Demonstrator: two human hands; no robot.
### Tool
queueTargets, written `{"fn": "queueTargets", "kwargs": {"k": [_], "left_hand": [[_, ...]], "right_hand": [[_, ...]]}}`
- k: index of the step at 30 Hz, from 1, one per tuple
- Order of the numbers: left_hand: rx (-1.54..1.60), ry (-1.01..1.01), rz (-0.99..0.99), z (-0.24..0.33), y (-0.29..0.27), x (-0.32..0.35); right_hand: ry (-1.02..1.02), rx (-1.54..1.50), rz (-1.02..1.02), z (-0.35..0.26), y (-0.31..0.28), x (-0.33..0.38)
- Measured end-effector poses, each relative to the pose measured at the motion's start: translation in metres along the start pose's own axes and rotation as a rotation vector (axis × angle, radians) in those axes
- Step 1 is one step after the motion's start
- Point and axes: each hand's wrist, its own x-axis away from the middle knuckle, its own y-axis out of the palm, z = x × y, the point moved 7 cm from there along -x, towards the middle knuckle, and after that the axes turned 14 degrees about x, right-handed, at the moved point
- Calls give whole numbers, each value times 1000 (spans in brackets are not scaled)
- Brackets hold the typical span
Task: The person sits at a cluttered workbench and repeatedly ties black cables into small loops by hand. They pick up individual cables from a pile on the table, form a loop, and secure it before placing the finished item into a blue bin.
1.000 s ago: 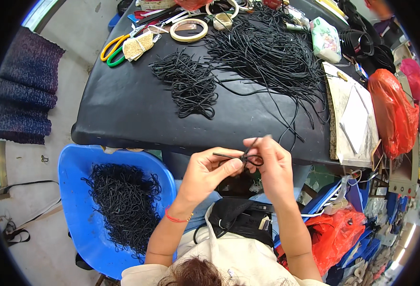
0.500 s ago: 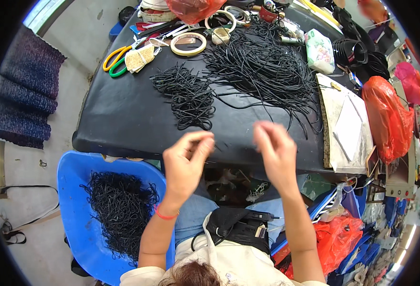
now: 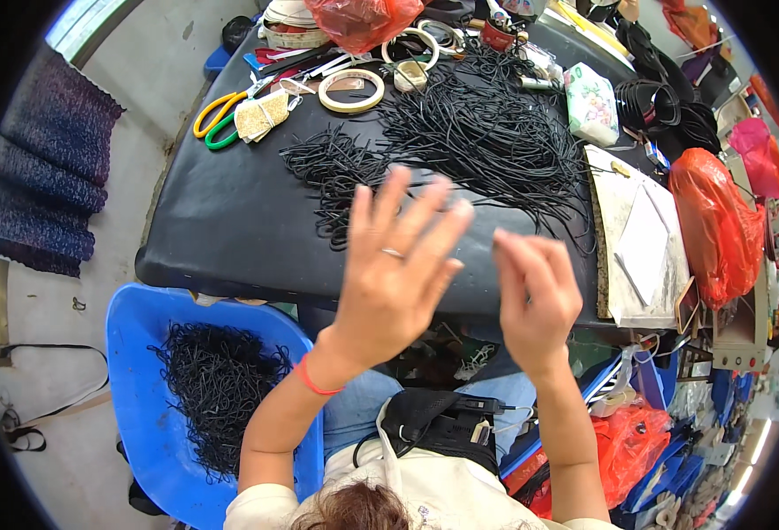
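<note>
My left hand (image 3: 380,278) is open, its fingers spread above the table's front part, and a ring shows on one finger. Behind its fingertips lies a small pile of looped black cords (image 3: 329,168), partly covered by that hand. To the right, my right hand (image 3: 541,305) is raised near the table edge with thumb and fingers pressed together. Whatever it may hold is too small or blurred to make out. Farther back, a larger heap of long black cords (image 3: 486,132) spreads over the black-covered table (image 3: 221,216).
Left of my legs stands a blue basin (image 3: 124,371) with tangled black cords (image 3: 217,397). Scissors (image 3: 221,115), a tape roll (image 3: 351,109) and a tissue pack (image 3: 591,102) lie toward the back. At right are a pale board (image 3: 615,238) and a red plastic bag (image 3: 716,230).
My left hand has gone from a pinch to spread fingers and moved forward and right, over the small cord pile. My right hand has shifted slightly right and nearer to me.
</note>
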Motion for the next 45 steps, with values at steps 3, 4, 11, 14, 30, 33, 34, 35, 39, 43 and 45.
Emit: {"fn": "queueTargets", "kwargs": {"k": [3,4,11,14,30,33,34,35,39,43,45], "left_hand": [[576,-285,-59,-7,22,5],[665,-398,-68,-7,23,10],[1019,-838,-122,-19,40,62],[1270,-1065,-15,-22,49,65],[1236,-939,194,-33,45,73],[1216,-953,231,-36,44,75],[1215,-960,246,-37,44,76],[1227,-968,234,-37,45,76],[1336,-1001,221,-37,50,78],[1461,-981,200,-38,52,81],[1421,-879,351,-42,45,78]], "right_hand": [[38,-63,-23,-7,-15,10],[34,-49,-21,-6,-19,11],[209,20,15,26,-31,16],[302,-98,-14,18,-10,21],[274,-304,-221,-5,19,26],[282,-348,-313,-13,25,29],[310,-397,-290,-12,26,31],[339,-445,-267,-10,29,35],[360,-573,-283,-9,36,42],[656,-846,-345,-2,47,55],[402,-572,-407,-9,36,46]]}}
